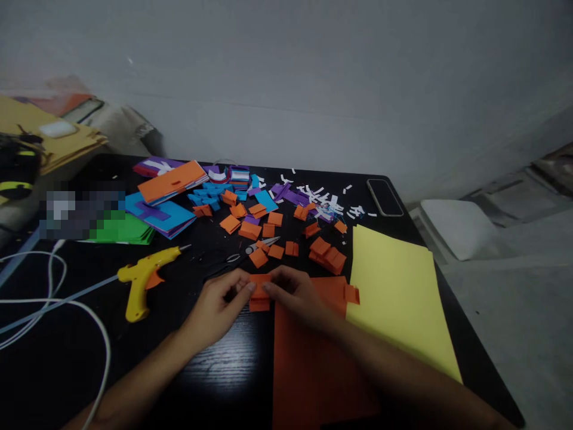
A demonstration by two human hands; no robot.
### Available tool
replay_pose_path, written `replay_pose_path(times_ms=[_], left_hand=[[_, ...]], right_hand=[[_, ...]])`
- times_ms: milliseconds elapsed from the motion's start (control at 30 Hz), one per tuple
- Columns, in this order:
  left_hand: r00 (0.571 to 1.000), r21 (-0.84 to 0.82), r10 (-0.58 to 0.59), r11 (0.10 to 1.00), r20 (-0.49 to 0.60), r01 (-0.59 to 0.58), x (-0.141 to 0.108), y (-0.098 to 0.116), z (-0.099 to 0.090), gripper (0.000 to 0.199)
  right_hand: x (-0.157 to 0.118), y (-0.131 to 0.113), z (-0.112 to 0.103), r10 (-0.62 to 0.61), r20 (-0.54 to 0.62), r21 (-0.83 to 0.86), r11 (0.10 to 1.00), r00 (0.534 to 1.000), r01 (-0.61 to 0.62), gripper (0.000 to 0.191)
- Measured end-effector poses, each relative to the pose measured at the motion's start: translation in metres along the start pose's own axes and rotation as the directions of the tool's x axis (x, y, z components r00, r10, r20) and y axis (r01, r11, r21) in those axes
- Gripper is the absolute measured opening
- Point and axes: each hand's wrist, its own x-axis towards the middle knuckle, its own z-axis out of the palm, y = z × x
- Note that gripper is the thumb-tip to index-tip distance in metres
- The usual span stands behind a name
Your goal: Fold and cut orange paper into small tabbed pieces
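Between my two hands is a small folded orange paper piece (259,288). My left hand (226,301) pinches its left side with thumb and fingers, and my right hand (293,292) pinches its right side. Under my right forearm lies a large orange sheet (308,370), with a small orange piece (352,294) at its upper right corner. Several small folded orange pieces (250,230) are scattered beyond my hands. Scissors (264,244) lie among them, partly covered by orange pieces.
On the black table (224,370), a yellow glue gun (147,278) lies left, near white cables (105,352). Yellow sheets (394,286) and a phone (384,197) are at the right. Behind are blue pieces (210,194), white scraps (320,197) and stacked coloured paper (172,182).
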Motion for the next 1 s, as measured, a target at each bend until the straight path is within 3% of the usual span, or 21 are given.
replay_pose_path(times_ms=[1000], left_hand=[[0.999, -0.01, 0.04, 0.999, -0.028, -0.041, -0.0001, -0.0013, 0.0006, 0.027]], right_hand=[[-0.0018, -0.0007, -0.001, -0.036, 0.017, -0.077, 0.996, 0.999, 0.037, 0.028]])
